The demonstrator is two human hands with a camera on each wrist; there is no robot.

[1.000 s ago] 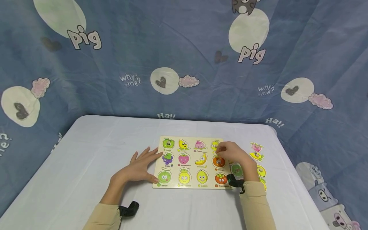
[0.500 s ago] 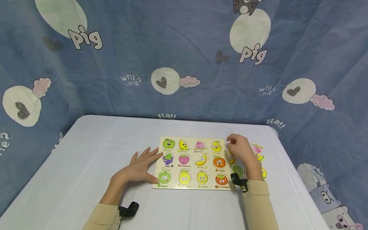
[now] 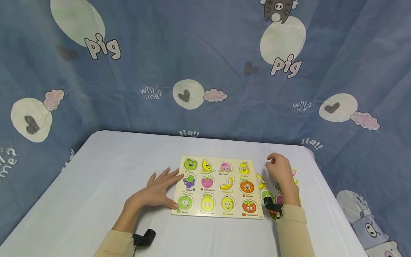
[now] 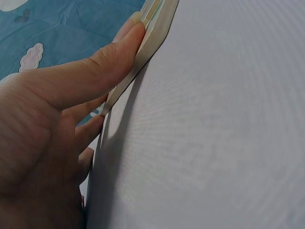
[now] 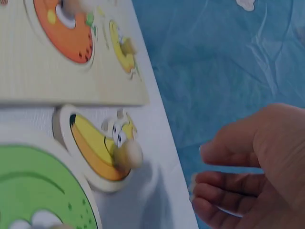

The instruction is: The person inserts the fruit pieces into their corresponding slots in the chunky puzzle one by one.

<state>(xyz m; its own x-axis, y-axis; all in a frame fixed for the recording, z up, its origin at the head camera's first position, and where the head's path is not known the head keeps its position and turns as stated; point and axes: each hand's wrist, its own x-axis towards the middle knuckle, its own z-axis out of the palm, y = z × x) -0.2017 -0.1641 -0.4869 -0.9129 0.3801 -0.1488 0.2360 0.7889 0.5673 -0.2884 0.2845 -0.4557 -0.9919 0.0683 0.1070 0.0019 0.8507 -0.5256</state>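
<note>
A fruit puzzle board (image 3: 217,214) lies on the white table, with printed fruits in rows. My left hand (image 3: 155,191) is spread along its left edge; in the left wrist view the thumb (image 4: 112,59) lies on the board's edge and the fingertips touch its side. To the right of the board, my right hand (image 3: 280,171) is raised with loosely bent fingers. In the right wrist view, thumb and fingers are apart with nothing between them. The pear piece (image 5: 123,47) and orange piece (image 5: 59,28) sit in the board with their knobs up. A knobbed banana piece (image 5: 95,148) lies beside it.
A green melon-like piece (image 5: 33,176) lies near the banana piece. Several more fruit pieces lie under and beyond my right forearm, partly hidden, among them a pink one (image 3: 293,172). A blue patterned curtain (image 3: 205,53) hangs behind the table's far edge.
My right hand has left the pear at the board's upper right corner and moved right, off the board. My left hand stays on the left edge. The head view has tilted slightly.
</note>
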